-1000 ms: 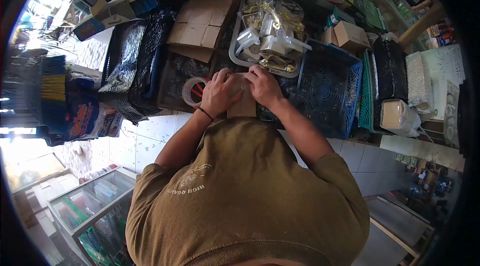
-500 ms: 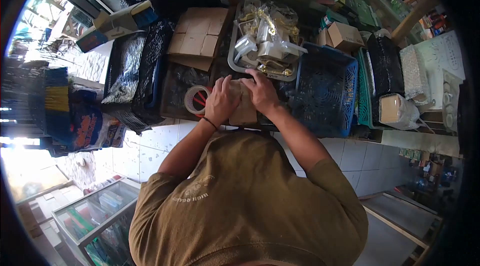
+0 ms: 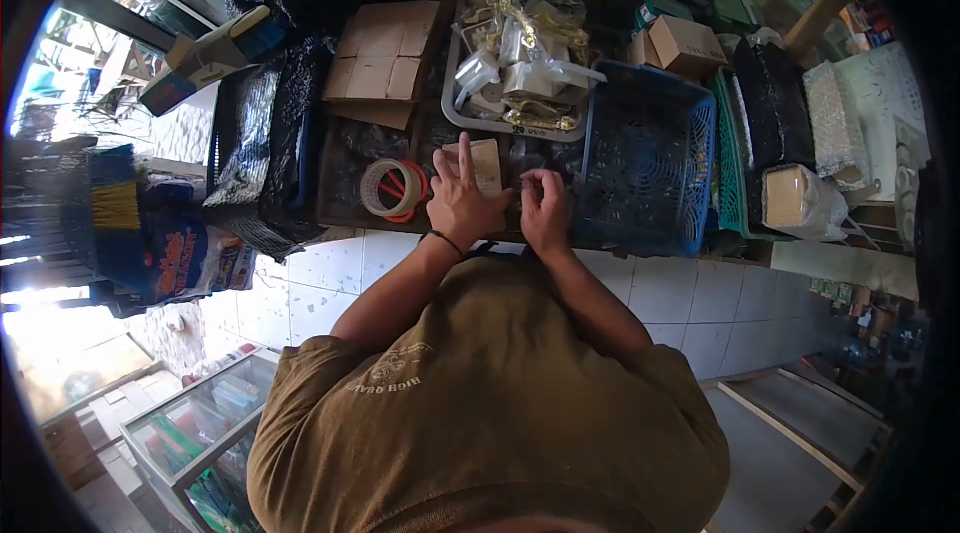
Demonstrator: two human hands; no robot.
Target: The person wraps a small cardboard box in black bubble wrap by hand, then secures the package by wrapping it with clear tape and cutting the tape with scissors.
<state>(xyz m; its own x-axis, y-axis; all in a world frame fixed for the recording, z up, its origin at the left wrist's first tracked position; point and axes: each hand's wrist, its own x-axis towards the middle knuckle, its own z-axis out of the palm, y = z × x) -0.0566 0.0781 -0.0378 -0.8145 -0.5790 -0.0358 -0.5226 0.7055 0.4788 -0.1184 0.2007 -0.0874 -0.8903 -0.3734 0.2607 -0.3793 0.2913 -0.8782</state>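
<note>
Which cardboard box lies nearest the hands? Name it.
The small tan box under the left hand, beside the tape roll; the other boxes sit farther back.

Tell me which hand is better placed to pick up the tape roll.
Left, probably. The left hand lies on the brown cardboard box, right beside the pale tape roll; the right hand is curled on the box's far side, nearer the blue plastic basket.

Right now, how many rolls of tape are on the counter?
1: the tape roll lies just left of the left hand. More may be hidden from view.
</note>
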